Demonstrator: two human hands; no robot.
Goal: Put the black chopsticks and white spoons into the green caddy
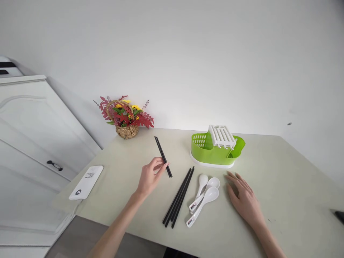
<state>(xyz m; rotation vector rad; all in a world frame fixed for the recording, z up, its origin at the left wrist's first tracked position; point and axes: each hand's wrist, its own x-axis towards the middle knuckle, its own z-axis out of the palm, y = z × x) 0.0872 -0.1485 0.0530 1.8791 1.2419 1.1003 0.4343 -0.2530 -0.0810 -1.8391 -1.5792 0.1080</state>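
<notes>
Between the thumb and fingers of my left hand (151, 175) is a pair of black chopsticks (162, 154), tilted and held above the table. My right hand (245, 200) lies on the table with its fingers stretched out, holding nothing. More black chopsticks (178, 199) lie side by side in a bundle to the right of my left hand. White spoons (211, 194) are piled between that bundle and my right hand. Behind the spoons stands a green utensil caddy (208, 154) with a white slotted rack (222, 135) on top and a white base (212, 164).
A wicker basket (127, 131) of red and yellow flowers stands at the back left of the pale table (290, 179). Near the left edge lies a white flat device (86, 182). A white cabinet (32, 143) is beyond that edge, and a wall rises behind.
</notes>
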